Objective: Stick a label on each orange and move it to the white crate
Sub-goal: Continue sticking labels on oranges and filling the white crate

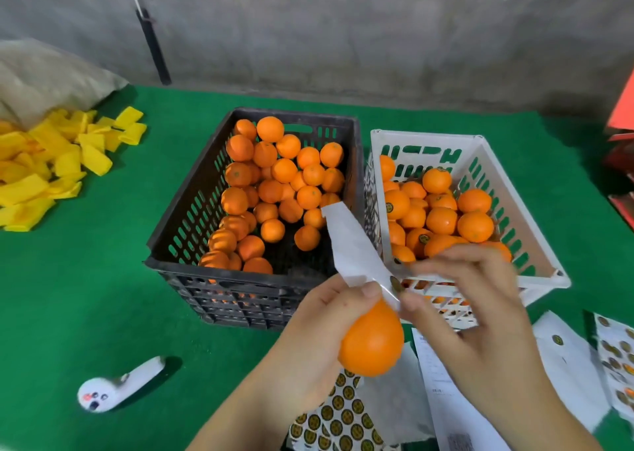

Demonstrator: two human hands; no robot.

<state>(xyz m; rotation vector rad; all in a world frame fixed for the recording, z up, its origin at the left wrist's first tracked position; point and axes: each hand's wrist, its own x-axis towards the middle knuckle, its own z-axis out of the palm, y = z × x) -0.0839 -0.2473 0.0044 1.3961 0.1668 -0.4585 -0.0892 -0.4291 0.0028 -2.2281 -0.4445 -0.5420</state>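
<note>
Cradling the orange (372, 341) in curled fingers, the left hand (329, 317) also pins the limp backing strip (353, 244) under its thumb, just before the black crate (254, 217). A label (395, 283) is being pinched by the right hand (473, 299), near the white crate (480, 148). Firm, smooth, fairly weighty fruit: best gripped round its middle.

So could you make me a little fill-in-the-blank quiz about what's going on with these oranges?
1. The left hand holds an orange together with a white ____ strip.
2. The unlabelled oranges sit in the ____ crate.
3. The white crate stands to the ____ of the other crate.
4. The table is covered in ____ felt.

Missing words: paper; black; right; green
</note>
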